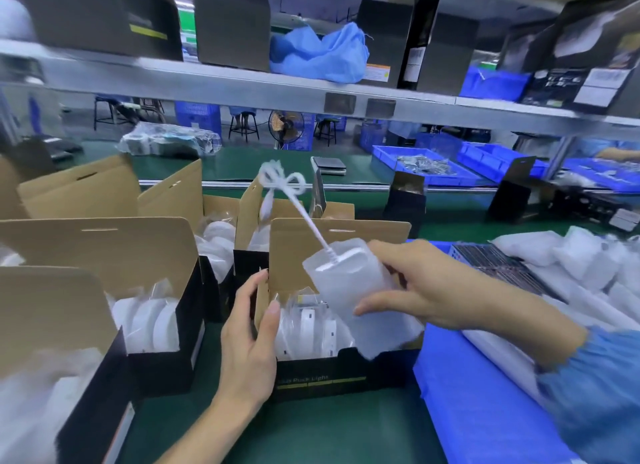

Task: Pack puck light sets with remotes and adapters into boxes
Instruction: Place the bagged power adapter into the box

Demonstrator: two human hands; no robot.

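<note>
Adapter pouch point(349, 283): frosted plastic bag, white corded unit inside, cord point(301, 203) trailing up and away from the grip with its looped end blurred. Location: in the air, directly over the open box point(343, 370), lower corner already touching the bagged contents.

Right hand point(419, 287): grip closed around the pouch, thumb under, fingers over the top edge.

Left hand point(249, 339): fingers straight, grip slack, holding nothing; fingertips rest against the box's near-left wall and side flap.

Box contents: bagged puck lights point(311, 328), standing on edge, below the grip. Free room appears to lie at the right end, under the pouch.

Handling note (judgement): steady the box with the left hand, keep the side flap pressed outward, lower the pouch corner-first into the right-end gap. Gather the loose cord down after it, lest it hang over the rear flap point(346, 235) and foul closing.

Adjacent: further open boxes left of the grip on the green worktop point(311, 436); more bagged stock right of it.
</note>
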